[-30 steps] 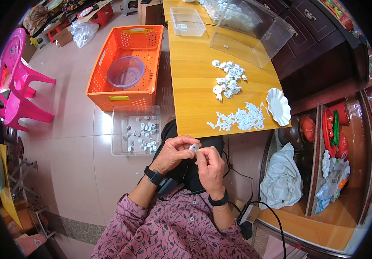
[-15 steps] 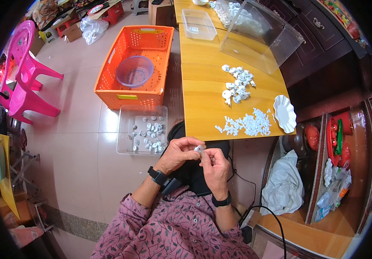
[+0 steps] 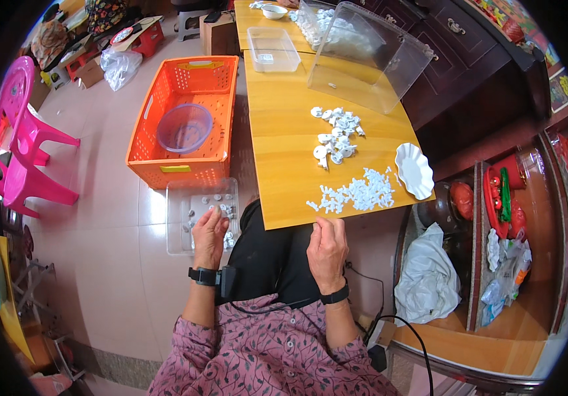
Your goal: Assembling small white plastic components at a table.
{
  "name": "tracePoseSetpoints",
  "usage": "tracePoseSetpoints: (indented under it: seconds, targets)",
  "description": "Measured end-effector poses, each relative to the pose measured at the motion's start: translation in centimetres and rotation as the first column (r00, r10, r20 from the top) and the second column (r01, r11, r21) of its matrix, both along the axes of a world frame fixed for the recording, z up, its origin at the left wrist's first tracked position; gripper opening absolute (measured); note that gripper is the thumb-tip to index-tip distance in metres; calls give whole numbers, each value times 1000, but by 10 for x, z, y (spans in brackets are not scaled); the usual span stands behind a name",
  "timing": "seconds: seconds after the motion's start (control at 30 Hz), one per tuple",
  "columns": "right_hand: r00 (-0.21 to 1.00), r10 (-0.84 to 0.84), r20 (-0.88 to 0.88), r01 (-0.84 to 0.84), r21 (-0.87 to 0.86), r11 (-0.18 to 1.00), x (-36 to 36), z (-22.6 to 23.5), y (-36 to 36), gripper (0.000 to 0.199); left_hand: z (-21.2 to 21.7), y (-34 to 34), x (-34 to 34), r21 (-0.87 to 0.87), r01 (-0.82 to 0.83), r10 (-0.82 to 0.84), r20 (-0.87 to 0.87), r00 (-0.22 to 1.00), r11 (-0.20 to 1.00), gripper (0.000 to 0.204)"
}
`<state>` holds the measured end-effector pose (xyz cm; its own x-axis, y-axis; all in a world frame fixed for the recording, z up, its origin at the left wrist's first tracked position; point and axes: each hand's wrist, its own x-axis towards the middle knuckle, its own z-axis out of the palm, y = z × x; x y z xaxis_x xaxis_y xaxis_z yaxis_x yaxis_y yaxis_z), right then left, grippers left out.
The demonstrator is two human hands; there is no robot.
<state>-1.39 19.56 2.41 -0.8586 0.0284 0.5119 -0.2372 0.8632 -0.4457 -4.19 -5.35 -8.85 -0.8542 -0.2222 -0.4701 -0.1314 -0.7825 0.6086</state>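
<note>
My left hand (image 3: 209,236) is over the near side of a clear plastic bin (image 3: 174,245) on the floor, fingertips pinched together on a small whitish plastic part that barely shows. Inside the bin lie several round white-and-grey plastic parts (image 3: 205,198). My right hand (image 3: 327,256) is closed at the table's near edge, fingers curled; whatever may be in them is hidden. Just beyond it spreads a heap of tiny white plastic pegs (image 3: 370,191). Farther back on the table sits a pile of white round plastic pieces with stems (image 3: 339,137).
An orange crate (image 3: 180,173) holding a translucent bowl (image 3: 185,127) stands beyond the bin. On the yellow table (image 3: 277,158) are a white scalloped dish (image 3: 414,171), a clear tray (image 3: 273,50) and a tilted clear box (image 3: 363,56). A pink chair (image 3: 33,152) stands left, shelves right.
My hands have parted from a shared hold on a small white part. The left went left over the bin, and the right moved to the table's edge. The whole view has shifted somewhat.
</note>
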Motion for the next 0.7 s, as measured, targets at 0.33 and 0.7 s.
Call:
tracePoseSetpoints:
  seconds: [0.33, 0.7]
  targets:
    - [995, -47, 93, 18, 287, 958, -6, -7, 10, 28, -36, -19, 0, -6, -111, 111, 118, 987, 994, 19]
    - [999, -18, 38, 11, 170, 985, -6, -10, 9, 25, 47, 28, 3, -177, -9, -7, -89, 996, 984, 25]
